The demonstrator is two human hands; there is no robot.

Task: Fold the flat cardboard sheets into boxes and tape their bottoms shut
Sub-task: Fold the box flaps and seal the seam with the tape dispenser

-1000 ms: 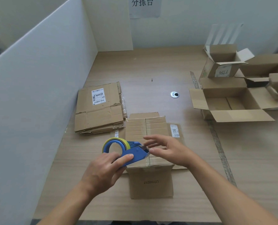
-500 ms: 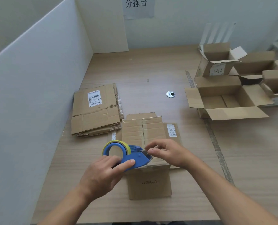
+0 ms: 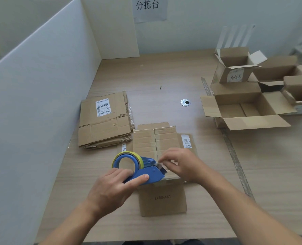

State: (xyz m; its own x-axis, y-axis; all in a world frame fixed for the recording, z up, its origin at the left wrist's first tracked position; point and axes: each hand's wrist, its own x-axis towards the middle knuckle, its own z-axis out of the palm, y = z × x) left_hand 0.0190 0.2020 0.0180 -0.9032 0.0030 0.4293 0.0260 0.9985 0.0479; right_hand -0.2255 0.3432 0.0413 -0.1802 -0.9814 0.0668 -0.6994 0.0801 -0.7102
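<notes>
Over the upturned box on the bench, the left hand grips the tape dispenser while fingers of the right hand pinch its tape, apparently to start sealing the bottom seam.

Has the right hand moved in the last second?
Yes. Against the white label on the box, the right hand has come slightly nearer the person, fingers closing onto the tape end at the tape dispenser.

A brown box stands bottom-up with its flaps closed. A blue tape dispenser carrying yellow tape hovers at its near-left edge. Flat sheets are stacked to its left, and open boxes stand to its far right.
</notes>
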